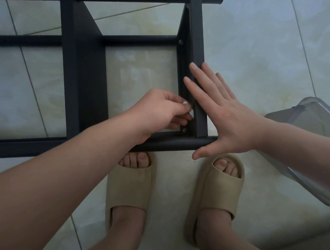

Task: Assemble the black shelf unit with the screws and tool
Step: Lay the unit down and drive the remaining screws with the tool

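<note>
Head: left hand [160,108] pinches small unclear item [192,105]; right hand [229,119] flat on shelf frame [87,80].

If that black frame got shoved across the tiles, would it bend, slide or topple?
Probably stiff: the black frame is straight bars and panels, some already joined by a screw. It would likely slide readily, as the tile floor looks smooth and glossy. It may wobble: the right hand lies flat against an upright, perhaps steadying it.
</note>
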Available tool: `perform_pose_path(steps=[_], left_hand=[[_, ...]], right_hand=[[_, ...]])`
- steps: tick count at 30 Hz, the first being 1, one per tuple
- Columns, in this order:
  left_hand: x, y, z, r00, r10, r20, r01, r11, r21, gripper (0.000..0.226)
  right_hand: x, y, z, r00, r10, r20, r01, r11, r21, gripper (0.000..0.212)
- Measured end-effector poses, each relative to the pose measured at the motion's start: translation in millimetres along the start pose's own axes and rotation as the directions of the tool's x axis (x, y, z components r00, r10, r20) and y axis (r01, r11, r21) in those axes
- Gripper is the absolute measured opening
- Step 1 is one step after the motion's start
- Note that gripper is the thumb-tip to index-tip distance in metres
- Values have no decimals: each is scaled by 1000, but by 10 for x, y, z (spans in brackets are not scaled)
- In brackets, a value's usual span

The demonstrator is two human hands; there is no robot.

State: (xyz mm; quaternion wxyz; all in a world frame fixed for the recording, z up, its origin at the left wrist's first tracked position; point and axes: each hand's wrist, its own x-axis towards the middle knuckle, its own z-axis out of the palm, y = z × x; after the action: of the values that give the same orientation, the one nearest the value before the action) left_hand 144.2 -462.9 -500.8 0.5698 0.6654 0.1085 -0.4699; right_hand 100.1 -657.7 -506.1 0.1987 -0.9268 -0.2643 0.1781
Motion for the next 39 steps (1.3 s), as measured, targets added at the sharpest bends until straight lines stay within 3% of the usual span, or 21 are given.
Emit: perform_pose_path(steps=[14, 39], left_hand=[[5, 1, -12, 993, -101, 54, 105, 992, -67, 8], [-60, -48, -187, 984, -37, 176, -17, 956, 293, 17]], right_hand=[[2, 11, 8, 1000, -7, -4, 7, 1000, 9, 134], [4, 2, 26, 1000, -9, -4, 9, 1000, 15, 134]])
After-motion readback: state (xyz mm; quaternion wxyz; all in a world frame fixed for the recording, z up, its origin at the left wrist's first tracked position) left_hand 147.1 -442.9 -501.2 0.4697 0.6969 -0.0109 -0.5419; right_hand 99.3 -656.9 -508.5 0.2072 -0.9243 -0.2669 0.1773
